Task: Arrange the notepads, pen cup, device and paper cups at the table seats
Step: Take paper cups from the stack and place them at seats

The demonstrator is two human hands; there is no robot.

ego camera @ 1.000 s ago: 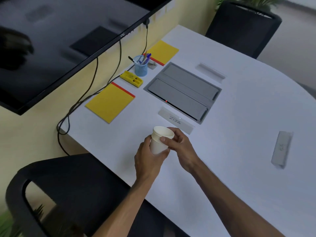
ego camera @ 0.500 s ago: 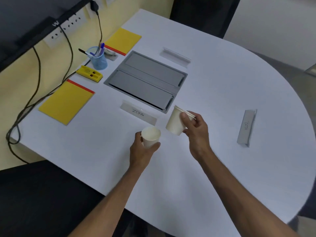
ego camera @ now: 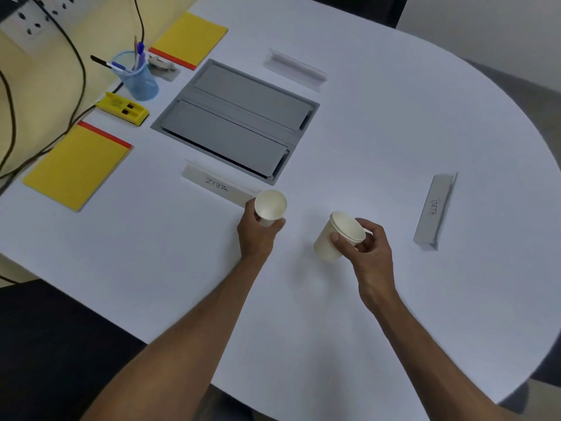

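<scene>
At the far left, black cables (ego camera: 79, 65) run off the frame's edge, and the near yellow notepad (ego camera: 77, 167) lies close to the white table (ego camera: 364, 299)'s left edge. Beyond it sit a small yellow device (ego camera: 123, 108) and the blue pen cup (ego camera: 138, 79), with a grey object (ego camera: 162, 67) behind the cup too blurred to identify (possibly a clip). The far yellow notepad (ego camera: 189, 39) lies near the wall. A grey cable hatch (ego camera: 235, 118) fills the table's middle; beside its near edge a name card reading ZEBRA (ego camera: 217, 185) is partly covered at its right end by a paper cup (ego camera: 270, 206). The left hand (ego camera: 256, 235) holds that cup, fingers wrapped round its lower half. The right hand (ego camera: 368, 250) grips a tilted paper cup stack (ego camera: 338, 235); its count is unclear. Open tabletop lies near and right of the hands, up to a card marked BETA (ego camera: 434, 209).
</scene>
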